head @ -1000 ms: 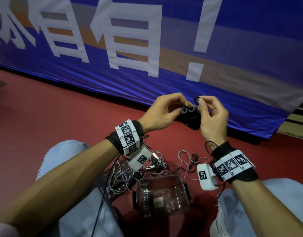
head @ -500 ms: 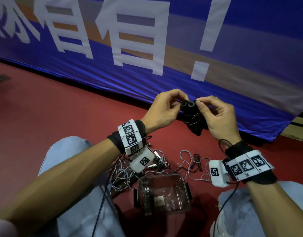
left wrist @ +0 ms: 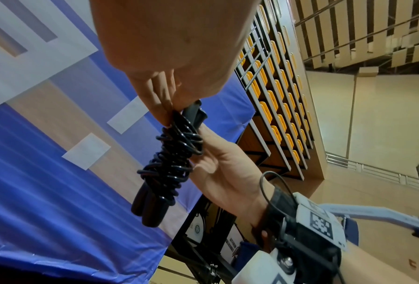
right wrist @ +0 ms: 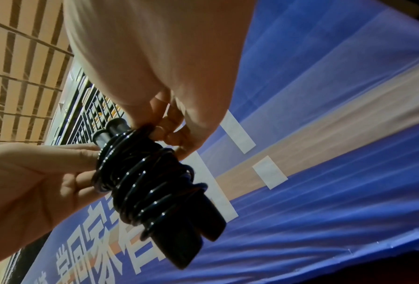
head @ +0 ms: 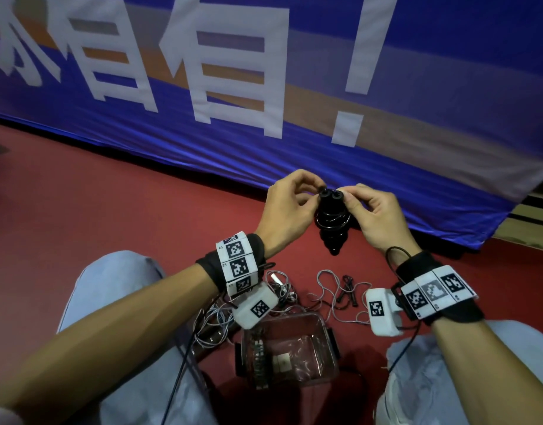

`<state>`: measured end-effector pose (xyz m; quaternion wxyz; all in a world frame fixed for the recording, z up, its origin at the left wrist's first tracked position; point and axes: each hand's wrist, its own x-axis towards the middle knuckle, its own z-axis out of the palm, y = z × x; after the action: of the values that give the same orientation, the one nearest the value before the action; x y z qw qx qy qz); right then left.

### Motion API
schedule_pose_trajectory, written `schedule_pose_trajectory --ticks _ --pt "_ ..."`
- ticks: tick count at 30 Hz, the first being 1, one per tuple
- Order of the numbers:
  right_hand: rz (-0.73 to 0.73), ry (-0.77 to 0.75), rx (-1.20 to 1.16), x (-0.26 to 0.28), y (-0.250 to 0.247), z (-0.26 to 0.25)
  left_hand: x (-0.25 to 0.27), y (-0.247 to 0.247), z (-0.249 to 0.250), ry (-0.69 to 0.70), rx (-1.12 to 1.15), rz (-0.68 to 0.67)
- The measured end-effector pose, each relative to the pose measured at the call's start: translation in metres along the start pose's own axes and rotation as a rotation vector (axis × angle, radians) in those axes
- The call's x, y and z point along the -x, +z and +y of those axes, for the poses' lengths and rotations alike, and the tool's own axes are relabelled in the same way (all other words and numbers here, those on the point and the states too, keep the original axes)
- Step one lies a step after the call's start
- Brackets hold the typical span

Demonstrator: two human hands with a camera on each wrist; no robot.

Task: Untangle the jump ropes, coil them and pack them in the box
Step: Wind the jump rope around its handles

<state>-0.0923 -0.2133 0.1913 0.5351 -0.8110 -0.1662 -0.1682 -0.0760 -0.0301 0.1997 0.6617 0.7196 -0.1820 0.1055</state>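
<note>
Both hands hold a black jump rope (head: pixel 332 219) in the air above the red floor (head: pixel 110 210), its cord wound around the 2 handles. The left hand (head: pixel 290 210) and right hand (head: pixel 376 214) pinch its upper end. The clear box (head: pixel 331 342) sits on the floor between the knees, touching a grey tangle of ropes (head: pixel 221 320).

Head view: dim, even indoor light, colours muted, soft shadow on the dark red floor (head: pixel 80 210) at bottom centre. Wide-angle bending at edges. Wrist views: near skin overexposed and blurred at top; small glints on the glossy black coiled rope (right wrist: pixel 140 184).
</note>
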Motion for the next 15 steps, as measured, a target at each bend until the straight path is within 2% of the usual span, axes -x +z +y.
schedule_pose_trajectory --ticks 5,9,15 --pt "-0.012 0.12 -0.137 0.0 0.003 0.011 0.0 0.001 -0.011 -0.055 -0.008 -0.012" --pt "-0.049 0.238 -0.396 0.003 0.003 0.009 -0.003 -0.003 -0.014 -0.068 -0.019 -0.019" --pt "-0.036 0.394 -0.749 0.008 0.011 0.005 -0.012 -0.015 -0.011 -0.136 0.076 -0.119"
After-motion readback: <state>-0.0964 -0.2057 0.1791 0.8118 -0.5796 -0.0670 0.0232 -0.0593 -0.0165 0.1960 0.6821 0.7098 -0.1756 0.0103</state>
